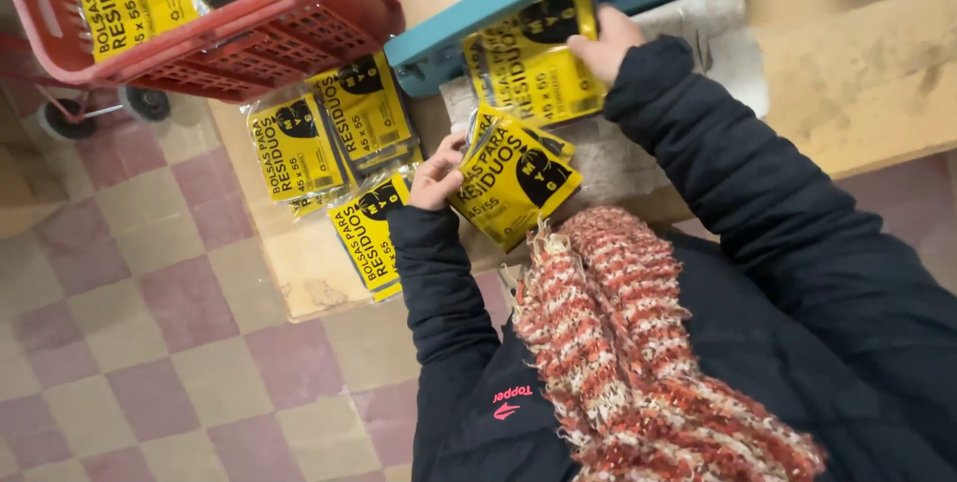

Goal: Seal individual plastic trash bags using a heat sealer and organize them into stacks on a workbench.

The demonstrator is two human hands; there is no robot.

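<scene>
My left hand (pixel 436 178) grips the edge of a yellow and black plastic packet (pixel 513 181) lying on a small stack near the table's front. My right hand (pixel 603 43) holds another yellow packet (pixel 528 63) by its far corner, pressed against a teal bar machine (pixel 469 28). Both arms wear dark puffy sleeves. A red and white knitted scarf (pixel 618 342) hangs below my chin.
More yellow packets (pixel 329 138) lie spread on the wooden table (pixel 857 93) at the left. A red plastic basket (pixel 289 28) on a wheeled cart holds further packets. A grey cloth (pixel 718 28) lies under the machine. Checkered pink and beige floor tiles (pixel 130 322) are at the left.
</scene>
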